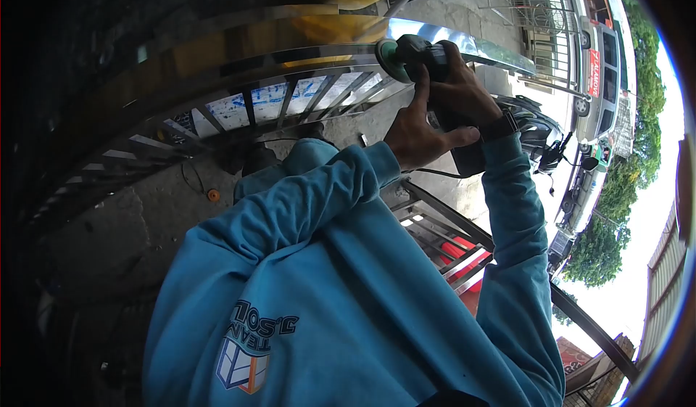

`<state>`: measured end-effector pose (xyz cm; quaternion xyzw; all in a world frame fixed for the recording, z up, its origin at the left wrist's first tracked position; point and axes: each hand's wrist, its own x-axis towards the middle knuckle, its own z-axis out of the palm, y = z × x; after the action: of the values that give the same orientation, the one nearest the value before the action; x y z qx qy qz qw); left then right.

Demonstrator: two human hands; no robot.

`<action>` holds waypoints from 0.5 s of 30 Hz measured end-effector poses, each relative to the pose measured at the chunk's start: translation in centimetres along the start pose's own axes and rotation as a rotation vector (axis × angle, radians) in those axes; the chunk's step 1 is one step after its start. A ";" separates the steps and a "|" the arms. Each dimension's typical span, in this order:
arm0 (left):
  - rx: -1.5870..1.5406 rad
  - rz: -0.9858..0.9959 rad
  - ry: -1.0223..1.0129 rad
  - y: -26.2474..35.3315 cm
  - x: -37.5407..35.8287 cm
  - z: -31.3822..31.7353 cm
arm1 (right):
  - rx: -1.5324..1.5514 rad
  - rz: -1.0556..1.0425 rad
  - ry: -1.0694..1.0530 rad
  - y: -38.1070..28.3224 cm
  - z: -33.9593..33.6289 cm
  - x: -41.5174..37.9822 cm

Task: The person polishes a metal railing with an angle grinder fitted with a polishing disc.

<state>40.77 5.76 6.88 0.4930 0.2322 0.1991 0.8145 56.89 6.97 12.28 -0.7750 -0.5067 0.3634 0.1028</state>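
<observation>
The left hand [424,133] and right hand [470,86] curl around a power tool [420,53], the left more loosely. If its disc [391,62] catches the metal rail [465,43], it could kick back.

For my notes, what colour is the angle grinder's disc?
Green disc, best seen in the head view.

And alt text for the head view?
The wearer's left hand and right hand, in blue sleeves, grip a dark handheld power tool, its round greenish disc beside a shiny metal beam above slatted metalwork. Beyond, turned sideways in the picture, are a van with a red panel and green trees.
</observation>
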 end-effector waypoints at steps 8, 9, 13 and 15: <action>0.068 0.008 0.100 0.8 -0.1 -2.5 | -0.102 -0.124 -0.040 -1.8 1.2 3.6; 0.055 0.025 0.113 0.8 -0.2 -2.4 | -0.073 -0.090 -0.065 -2.3 1.3 3.4; 0.063 0.032 0.145 1.0 -0.7 -2.4 | -0.079 -0.101 -0.073 -2.1 1.6 3.9; 0.054 0.037 0.143 1.1 -0.8 -2.5 | -0.057 -0.126 -0.067 -2.0 1.8 4.0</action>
<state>38.57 7.56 6.99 0.5035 0.2859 0.2425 0.7784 55.20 10.95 10.22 -0.7316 -0.5678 0.3674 0.0865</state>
